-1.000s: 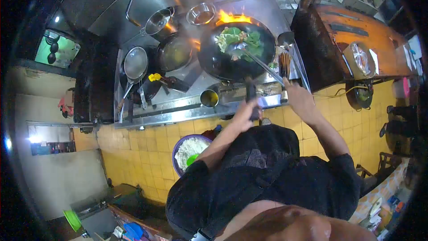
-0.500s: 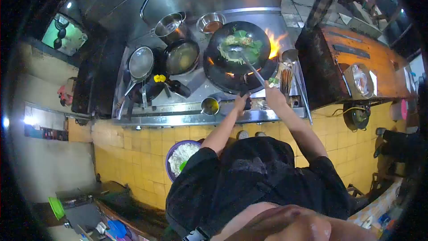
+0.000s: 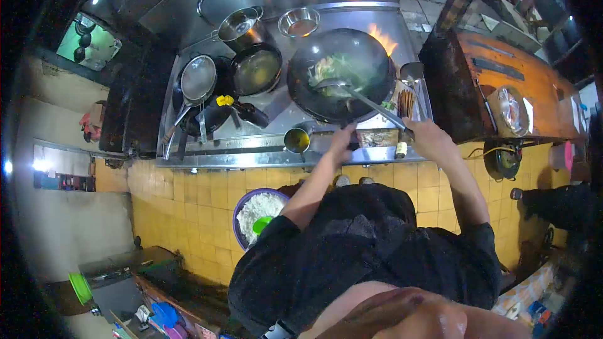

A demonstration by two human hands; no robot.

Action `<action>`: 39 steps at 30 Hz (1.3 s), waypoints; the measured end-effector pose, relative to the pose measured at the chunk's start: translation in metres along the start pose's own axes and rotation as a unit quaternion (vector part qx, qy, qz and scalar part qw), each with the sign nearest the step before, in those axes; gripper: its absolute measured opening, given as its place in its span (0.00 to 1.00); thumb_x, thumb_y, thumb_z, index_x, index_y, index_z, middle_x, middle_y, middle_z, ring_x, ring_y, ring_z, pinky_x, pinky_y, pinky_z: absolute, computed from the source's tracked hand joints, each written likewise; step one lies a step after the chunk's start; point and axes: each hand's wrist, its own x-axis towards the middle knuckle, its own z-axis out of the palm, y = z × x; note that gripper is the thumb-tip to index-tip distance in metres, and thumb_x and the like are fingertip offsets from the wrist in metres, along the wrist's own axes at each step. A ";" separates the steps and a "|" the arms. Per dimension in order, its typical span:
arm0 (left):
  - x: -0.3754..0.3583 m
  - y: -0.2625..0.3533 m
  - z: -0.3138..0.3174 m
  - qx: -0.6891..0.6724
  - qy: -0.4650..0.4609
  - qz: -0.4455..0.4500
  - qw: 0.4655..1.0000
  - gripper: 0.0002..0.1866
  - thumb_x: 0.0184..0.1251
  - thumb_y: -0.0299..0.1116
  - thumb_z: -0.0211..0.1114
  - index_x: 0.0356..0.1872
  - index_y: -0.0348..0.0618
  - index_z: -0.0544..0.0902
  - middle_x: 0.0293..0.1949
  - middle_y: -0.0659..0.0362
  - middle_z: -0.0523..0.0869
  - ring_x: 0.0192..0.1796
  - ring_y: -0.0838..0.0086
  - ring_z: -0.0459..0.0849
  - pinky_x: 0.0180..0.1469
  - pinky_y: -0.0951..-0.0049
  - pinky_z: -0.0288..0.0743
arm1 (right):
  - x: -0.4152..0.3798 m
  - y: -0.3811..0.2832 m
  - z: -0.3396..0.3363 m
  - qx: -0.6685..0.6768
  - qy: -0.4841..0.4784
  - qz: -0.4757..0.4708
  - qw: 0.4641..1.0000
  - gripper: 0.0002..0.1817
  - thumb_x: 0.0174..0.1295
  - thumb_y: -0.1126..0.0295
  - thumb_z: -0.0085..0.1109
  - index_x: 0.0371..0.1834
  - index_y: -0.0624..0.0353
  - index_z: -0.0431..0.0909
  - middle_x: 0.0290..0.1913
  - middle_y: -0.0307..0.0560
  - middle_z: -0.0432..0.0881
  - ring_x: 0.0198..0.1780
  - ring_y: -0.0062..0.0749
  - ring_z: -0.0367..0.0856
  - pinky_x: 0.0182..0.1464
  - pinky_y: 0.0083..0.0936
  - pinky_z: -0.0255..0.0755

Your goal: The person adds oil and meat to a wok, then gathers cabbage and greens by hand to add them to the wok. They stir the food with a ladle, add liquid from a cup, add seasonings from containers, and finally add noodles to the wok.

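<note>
My left hand (image 3: 341, 142) is closed around the dark handle at the near side of a black wok (image 3: 370, 56). My right hand (image 3: 432, 140) grips the long handle of a metal ladle (image 3: 367, 100), whose head lies in the wok. Green leafy vegetables (image 3: 339, 70) and paler pieces sit in the wok, partly blurred by steam. Orange flame (image 3: 384, 40) rises at the wok's far right rim. Left of my left hand is a small metal pot (image 3: 296, 140) with yellowish liquid.
A pan (image 3: 256, 70) with liquid, a steel pot (image 3: 239, 28), a metal bowl (image 3: 299, 22), a strainer (image 3: 199, 78) and a dark bottle (image 3: 251, 115) with a yellow top crowd the stove's left. A tub of rice (image 3: 259, 208) stands on the floor. Another person's leg (image 3: 553, 206) shows at right.
My right hand has moved right and the ladle head has shifted slightly nearer. Flames around the wok's near rim have gone from sight, the wok looks differently tilted, and more steam shows.
</note>
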 end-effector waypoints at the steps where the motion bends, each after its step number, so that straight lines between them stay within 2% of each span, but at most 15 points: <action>1: -0.020 -0.013 0.018 0.006 0.070 0.001 0.998 0.09 0.65 0.35 0.58 0.36 0.41 0.71 0.24 0.58 0.76 0.22 0.71 0.76 0.25 0.69 0.74 | -0.002 -0.005 -0.004 -0.011 0.002 0.027 1.000 0.17 0.58 0.76 0.44 0.51 0.61 0.71 0.32 0.63 0.80 0.38 0.55 0.81 0.39 0.48 0.75; 2: -0.040 -0.017 0.036 0.013 0.137 0.004 0.991 0.09 0.66 0.35 0.58 0.36 0.40 0.71 0.24 0.58 0.76 0.22 0.71 0.76 0.25 0.69 0.75 | 0.000 -0.001 0.000 -0.012 0.008 0.031 0.999 0.17 0.58 0.76 0.44 0.51 0.61 0.71 0.32 0.63 0.80 0.38 0.55 0.81 0.39 0.48 0.75; 5: -0.090 -0.019 0.061 0.019 -0.042 -0.047 0.998 0.09 0.65 0.35 0.58 0.35 0.40 0.72 0.24 0.57 0.78 0.22 0.71 0.77 0.26 0.68 0.75 | -0.003 0.008 0.024 -0.015 0.077 -0.003 0.997 0.16 0.60 0.76 0.44 0.52 0.66 0.70 0.28 0.62 0.80 0.31 0.53 0.82 0.33 0.45 0.76; 10: -0.004 0.022 0.007 0.057 0.021 0.050 0.997 0.11 0.65 0.38 0.59 0.30 0.41 0.74 0.21 0.60 0.77 0.21 0.74 0.76 0.25 0.72 0.72 | -0.009 0.024 0.039 -0.052 0.093 -0.060 0.992 0.18 0.62 0.74 0.42 0.55 0.64 0.69 0.26 0.56 0.81 0.28 0.52 0.82 0.29 0.42 0.78; 12: -0.007 -0.005 0.002 0.096 0.090 0.063 0.989 0.10 0.65 0.38 0.58 0.32 0.44 0.73 0.21 0.60 0.77 0.20 0.73 0.76 0.25 0.72 0.72 | -0.006 0.023 0.045 -0.123 0.085 -0.010 0.989 0.18 0.62 0.73 0.43 0.56 0.62 0.69 0.26 0.56 0.81 0.27 0.49 0.83 0.27 0.40 0.78; 16: -0.088 -0.022 0.049 0.022 -0.015 -0.060 0.998 0.10 0.65 0.38 0.59 0.35 0.44 0.71 0.22 0.59 0.76 0.20 0.71 0.77 0.23 0.70 0.74 | -0.001 0.015 0.053 -0.085 0.098 0.047 0.990 0.19 0.62 0.73 0.44 0.58 0.61 0.68 0.27 0.56 0.81 0.28 0.45 0.84 0.26 0.39 0.78; 22: 0.000 0.009 -0.002 0.044 0.028 0.068 0.996 0.10 0.63 0.36 0.62 0.35 0.43 0.72 0.23 0.59 0.77 0.22 0.72 0.77 0.23 0.71 0.73 | -0.009 0.033 0.052 -0.102 0.053 -0.048 0.992 0.25 0.58 0.76 0.44 0.62 0.63 0.64 0.28 0.57 0.79 0.28 0.46 0.81 0.29 0.40 0.75; 23: -0.004 0.006 0.000 0.050 0.086 0.043 0.994 0.09 0.63 0.37 0.62 0.33 0.44 0.74 0.23 0.60 0.78 0.23 0.74 0.77 0.24 0.73 0.72 | -0.009 0.036 0.053 -0.102 0.072 -0.038 0.991 0.24 0.60 0.74 0.44 0.62 0.63 0.64 0.28 0.58 0.80 0.28 0.47 0.82 0.29 0.41 0.76; 25: -0.037 -0.013 0.020 0.052 0.066 0.044 0.995 0.11 0.64 0.38 0.60 0.25 0.45 0.76 0.23 0.60 0.79 0.23 0.74 0.77 0.25 0.71 0.72 | -0.006 0.035 0.039 -0.085 0.106 -0.030 0.990 0.22 0.62 0.73 0.43 0.61 0.64 0.64 0.27 0.59 0.80 0.28 0.50 0.82 0.30 0.40 0.76; 27: -0.077 -0.022 0.040 0.083 -0.045 -0.033 0.995 0.09 0.65 0.37 0.59 0.30 0.43 0.75 0.23 0.60 0.78 0.22 0.72 0.77 0.24 0.71 0.74 | -0.003 0.031 0.033 -0.080 0.099 -0.029 0.991 0.21 0.63 0.73 0.42 0.60 0.64 0.65 0.27 0.59 0.80 0.29 0.51 0.82 0.31 0.41 0.76; 30: -0.067 -0.018 0.049 0.020 0.019 -0.037 0.999 0.09 0.67 0.36 0.57 0.33 0.41 0.70 0.21 0.58 0.76 0.20 0.71 0.77 0.22 0.69 0.74 | 0.006 0.029 0.032 -0.067 0.071 -0.029 0.995 0.19 0.64 0.72 0.40 0.58 0.65 0.67 0.27 0.60 0.80 0.31 0.53 0.82 0.32 0.42 0.77; 33: 0.026 -0.036 -0.021 0.051 -0.034 0.077 0.995 0.08 0.67 0.35 0.55 0.33 0.41 0.71 0.22 0.59 0.76 0.19 0.74 0.76 0.20 0.72 0.73 | 0.015 0.036 0.035 -0.064 0.018 -0.027 0.997 0.18 0.65 0.69 0.40 0.56 0.65 0.67 0.30 0.62 0.80 0.33 0.54 0.82 0.33 0.44 0.77; 34: 0.037 -0.031 -0.029 0.123 0.019 0.134 0.983 0.08 0.67 0.35 0.56 0.33 0.42 0.71 0.22 0.60 0.77 0.19 0.74 0.77 0.21 0.72 0.73 | 0.017 0.037 0.036 -0.068 -0.010 -0.014 0.998 0.18 0.66 0.68 0.39 0.55 0.65 0.68 0.31 0.63 0.80 0.34 0.53 0.82 0.34 0.44 0.77; 36: 0.066 -0.034 -0.043 0.108 0.088 0.167 0.976 0.12 0.65 0.39 0.59 0.35 0.42 0.71 0.22 0.60 0.77 0.20 0.73 0.77 0.21 0.72 0.73 | 0.028 0.031 0.031 -0.103 0.008 -0.005 0.995 0.17 0.67 0.67 0.40 0.53 0.65 0.71 0.34 0.64 0.80 0.35 0.53 0.83 0.35 0.43 0.78; 39: 0.074 -0.034 -0.055 0.159 0.061 0.198 0.965 0.18 0.63 0.45 0.62 0.40 0.42 0.70 0.24 0.59 0.78 0.20 0.73 0.78 0.22 0.71 0.74 | 0.075 0.042 0.089 -0.109 0.038 0.005 0.993 0.24 0.59 0.74 0.45 0.62 0.60 0.65 0.31 0.63 0.80 0.36 0.55 0.82 0.38 0.45 0.76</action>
